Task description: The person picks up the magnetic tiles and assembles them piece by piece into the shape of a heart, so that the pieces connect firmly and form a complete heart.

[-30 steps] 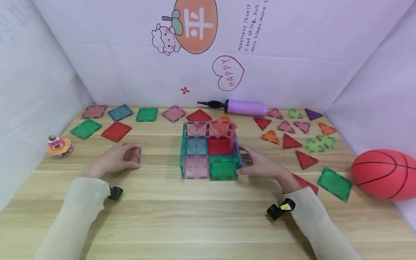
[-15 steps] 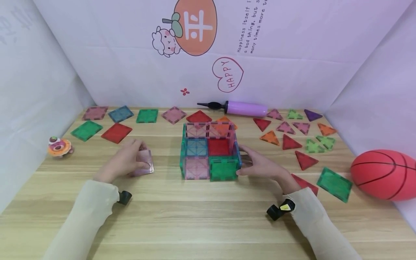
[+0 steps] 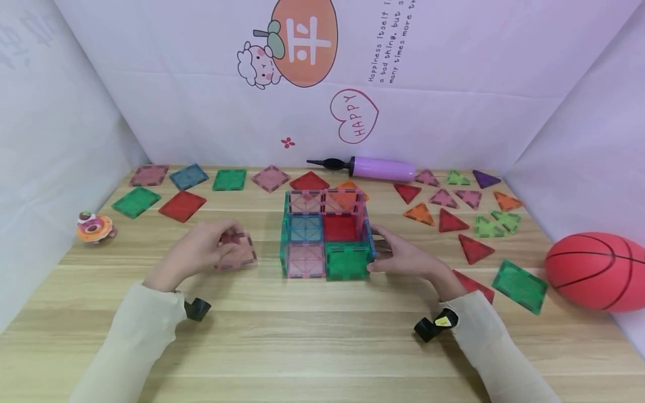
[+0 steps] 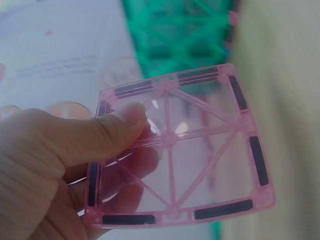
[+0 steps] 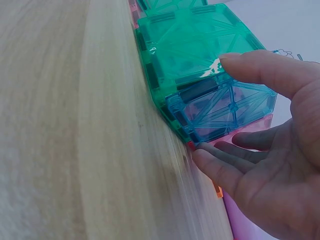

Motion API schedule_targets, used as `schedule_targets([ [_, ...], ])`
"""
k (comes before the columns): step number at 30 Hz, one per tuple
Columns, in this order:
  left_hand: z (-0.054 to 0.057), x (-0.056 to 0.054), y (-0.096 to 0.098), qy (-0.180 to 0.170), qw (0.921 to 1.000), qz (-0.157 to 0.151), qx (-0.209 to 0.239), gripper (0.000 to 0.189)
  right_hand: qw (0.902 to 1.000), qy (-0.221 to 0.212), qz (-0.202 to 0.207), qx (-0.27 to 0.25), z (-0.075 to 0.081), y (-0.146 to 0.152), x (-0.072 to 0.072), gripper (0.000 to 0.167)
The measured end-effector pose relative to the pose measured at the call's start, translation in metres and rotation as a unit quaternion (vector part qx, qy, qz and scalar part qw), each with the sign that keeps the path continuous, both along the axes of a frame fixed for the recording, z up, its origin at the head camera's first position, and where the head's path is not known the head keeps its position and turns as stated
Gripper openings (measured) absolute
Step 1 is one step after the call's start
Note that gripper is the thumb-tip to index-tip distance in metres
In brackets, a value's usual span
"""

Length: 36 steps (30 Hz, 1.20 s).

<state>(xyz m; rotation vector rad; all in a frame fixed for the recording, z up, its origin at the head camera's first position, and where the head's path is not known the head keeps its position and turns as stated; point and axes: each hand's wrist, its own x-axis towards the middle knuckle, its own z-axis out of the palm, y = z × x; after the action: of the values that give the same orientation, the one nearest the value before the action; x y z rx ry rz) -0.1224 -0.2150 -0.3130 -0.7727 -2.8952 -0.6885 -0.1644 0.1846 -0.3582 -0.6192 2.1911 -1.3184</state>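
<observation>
Between thumb and fingers, my left hand [image 3: 199, 252] pinches a pink square magnetic tile [image 3: 245, 253] left of an open-topped box of tiles. The left wrist view shows the clear pink tile [image 4: 195, 150] with dark magnet strips along its edges, thumb on one face and fingers behind. The box has pink back panels, a green front panel [image 3: 347, 263] at right, and a floor of blue, red and pink squares. My right hand [image 3: 408, 254] is at the box's right side. In the right wrist view its thumb touches the green tile [image 5: 200, 45], with relaxed fingers beside the blue tile [image 5: 230, 107].
Loose square tiles, including a red one [image 3: 182, 206], lie at the back left near a small toy figure [image 3: 94, 226]. Several triangle tiles spread at right, with a green rectangle [image 3: 520, 285] and a red ball [image 3: 599, 271]. A purple pump [image 3: 383, 168] lies along the back wall.
My left hand has carried the pink tile rightward, closer to the box, and turned it so more of its face shows. My right hand and the box have stayed put.
</observation>
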Motion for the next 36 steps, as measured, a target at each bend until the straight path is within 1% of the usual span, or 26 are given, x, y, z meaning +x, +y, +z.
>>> schedule_targets([
  [2, 0.012, 0.003, 0.007, 0.025, 0.9996, -0.005, 0.007, 0.022, 1.0000, 0.001, 0.000, 0.001, 0.000, 0.000, 0.000, 0.088],
  [5, 0.031, 0.007, 0.019, 0.072, 0.9971, -0.016, 0.019, 0.025, 1.0000, 0.006, -0.001, 0.002, 0.000, 0.001, 0.000, 0.088],
  [7, 0.041, 0.008, 0.029, 0.091, 0.9950, -0.029, 0.028, 0.025, 0.9999, 0.010, -0.001, 0.004, 0.000, 0.002, 0.000, 0.089],
  [9, 0.049, 0.010, 0.040, 0.094, 0.9940, -0.045, 0.034, 0.024, 0.9999, 0.011, -0.003, 0.007, 0.000, 0.002, 0.000, 0.089],
  [11, 0.055, 0.012, 0.051, 0.088, 0.9931, -0.067, 0.040, 0.023, 0.9999, 0.011, -0.004, 0.009, 0.000, 0.002, 0.001, 0.089],
  [13, 0.058, 0.013, 0.063, 0.083, 0.9918, -0.088, 0.041, 0.023, 0.9999, 0.011, -0.004, 0.010, 0.000, 0.002, 0.001, 0.090],
  [15, 0.059, 0.013, 0.075, 0.075, 0.9902, -0.111, 0.041, 0.024, 0.9999, 0.012, -0.004, 0.009, 0.000, 0.002, 0.001, 0.090],
  [17, 0.057, 0.013, 0.085, 0.070, 0.9887, -0.128, 0.037, 0.026, 0.9999, 0.013, -0.003, 0.009, 0.000, 0.002, 0.000, 0.090],
  [19, 0.053, 0.012, 0.094, 0.060, 0.9873, -0.144, 0.030, 0.026, 0.9998, 0.016, -0.003, 0.011, 0.000, 0.002, 0.000, 0.090],
  [21, 0.045, 0.011, 0.102, 0.049, 0.9859, -0.159, 0.021, 0.024, 0.9998, 0.017, -0.001, 0.012, 0.000, 0.001, 0.000, 0.090],
  [23, 0.036, 0.010, 0.108, 0.035, 0.9854, -0.167, 0.010, 0.023, 0.9998, 0.018, 0.001, 0.011, 0.000, 0.001, -0.001, 0.089],
  [25, 0.028, 0.010, 0.113, 0.020, 0.9860, -0.165, -0.002, 0.023, 0.9998, 0.017, 0.003, 0.011, 0.000, 0.000, -0.001, 0.089],
  [28, 0.016, 0.008, 0.118, 0.019, 0.9867, -0.161, -0.019, 0.022, 0.9997, 0.018, 0.002, 0.015, 0.000, 0.000, -0.001, 0.089],
  [33, -0.002, 0.002, 0.120, 0.042, 0.9867, -0.150, -0.047, 0.010, 0.9997, 0.018, 0.002, 0.015, -0.001, 0.000, 0.000, 0.089],
  [36, -0.009, -0.002, 0.121, 0.048, 0.9866, -0.147, -0.052, 0.005, 0.9998, 0.016, 0.005, 0.009, 0.000, 0.000, 0.000, 0.090],
])
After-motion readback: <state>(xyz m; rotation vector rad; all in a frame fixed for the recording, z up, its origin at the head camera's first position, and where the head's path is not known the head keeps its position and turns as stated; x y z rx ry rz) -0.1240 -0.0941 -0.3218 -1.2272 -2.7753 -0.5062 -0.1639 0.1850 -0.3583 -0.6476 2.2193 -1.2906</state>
